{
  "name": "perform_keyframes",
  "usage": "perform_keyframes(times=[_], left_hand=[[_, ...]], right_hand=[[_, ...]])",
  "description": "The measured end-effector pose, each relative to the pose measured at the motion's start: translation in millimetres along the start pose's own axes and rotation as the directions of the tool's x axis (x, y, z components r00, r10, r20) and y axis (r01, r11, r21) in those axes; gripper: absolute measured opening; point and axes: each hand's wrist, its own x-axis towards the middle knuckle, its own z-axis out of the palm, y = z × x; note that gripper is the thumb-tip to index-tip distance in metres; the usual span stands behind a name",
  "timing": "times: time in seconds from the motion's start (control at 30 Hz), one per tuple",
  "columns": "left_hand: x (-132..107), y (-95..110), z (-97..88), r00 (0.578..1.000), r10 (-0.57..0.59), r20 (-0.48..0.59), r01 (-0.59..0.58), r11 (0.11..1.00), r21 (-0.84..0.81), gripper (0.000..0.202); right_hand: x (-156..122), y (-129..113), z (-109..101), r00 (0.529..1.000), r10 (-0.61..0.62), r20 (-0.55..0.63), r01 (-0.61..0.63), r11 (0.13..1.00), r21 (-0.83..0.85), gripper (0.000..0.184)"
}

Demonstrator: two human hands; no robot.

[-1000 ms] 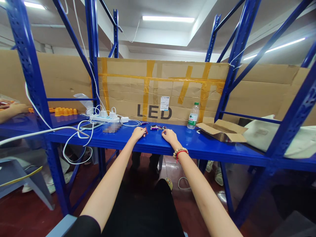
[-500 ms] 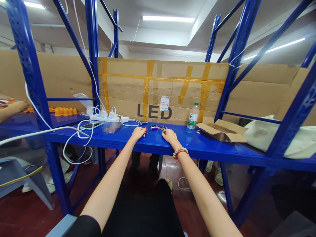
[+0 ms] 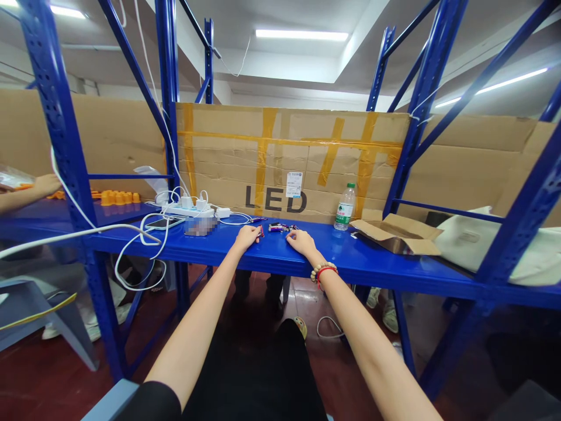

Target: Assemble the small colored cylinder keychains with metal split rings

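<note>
Both my hands rest on the blue metal shelf [image 3: 272, 254] in front of me. My left hand [image 3: 246, 237] lies palm down with its fingers curled, and a small red object [image 3: 261, 231] sticks out at its fingertips. My right hand [image 3: 300, 240] lies a hand's width to the right, fingers bent down onto the shelf, with nothing visible in them; a bead bracelet and a red cord [image 3: 323, 271] circle its wrist. Just beyond and between the hands sits a cluster of small purple and dark parts [image 3: 279, 227].
A taped cardboard wall marked LED [image 3: 284, 164] backs the shelf. A water bottle [image 3: 345, 206], an open cardboard box [image 3: 397, 234] and a white bag [image 3: 473, 240] are on the right. A power strip [image 3: 188, 209], cables and a phone [image 3: 163, 223] are on the left. Another person's hand [image 3: 44, 186] is near orange parts [image 3: 116, 197].
My hands have stayed where they were. The view has shifted slightly, and the other person's hand at far left has risen a little.
</note>
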Motion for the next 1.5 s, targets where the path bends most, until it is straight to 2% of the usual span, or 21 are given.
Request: perform_keyframes(times=[0.2,0.33,0.53,0.73,0.93,1.07,1.2,1.5], left_hand=[[-3.8,5.0,-1.8,0.999,0.045,0.0,-0.045,0.999,-0.011,0.044],[-5.4,7.6,-1.8,0.995,0.09,0.052,-0.088,0.996,-0.029,0.045],[-5.9,8.7,-0.7,0.982,0.123,0.142,-0.111,0.99,-0.091,0.044],[-6.5,10.5,-2.1,0.974,0.137,0.18,-0.122,0.988,-0.093,0.044],[-7.1,11.3,-2.2,0.984,0.119,0.135,-0.11,0.991,-0.073,0.044],[-5.8,9.6,-2.4,0.991,0.087,0.099,-0.08,0.994,-0.071,0.043],[-4.6,8.1,-1.7,0.991,0.077,0.108,-0.068,0.994,-0.088,0.038],[-5.7,11.8,1.9,0.99,0.067,0.123,-0.049,0.988,-0.147,0.038]], right_hand=[[12.3,-15.1,20.6,0.994,-0.05,0.097,0.016,0.946,0.325,0.045],[13.1,-26.3,31.1,0.982,-0.099,0.159,0.017,0.89,0.455,0.038],[5.7,-27.9,28.2,0.972,-0.144,0.186,0.005,0.805,0.594,0.019],[5.6,-28.5,26.9,0.974,-0.13,0.186,-0.02,0.764,0.644,0.019],[5.5,-29.9,26.6,0.96,-0.156,0.231,-0.033,0.761,0.648,0.029],[2.7,-30.3,27.8,0.938,-0.205,0.281,-0.012,0.788,0.615,0.023],[-0.6,-32.4,26.1,0.924,-0.243,0.296,0.022,0.805,0.593,0.019],[-0.8,-33.5,22.8,0.924,-0.255,0.285,0.037,0.802,0.597,0.013]])
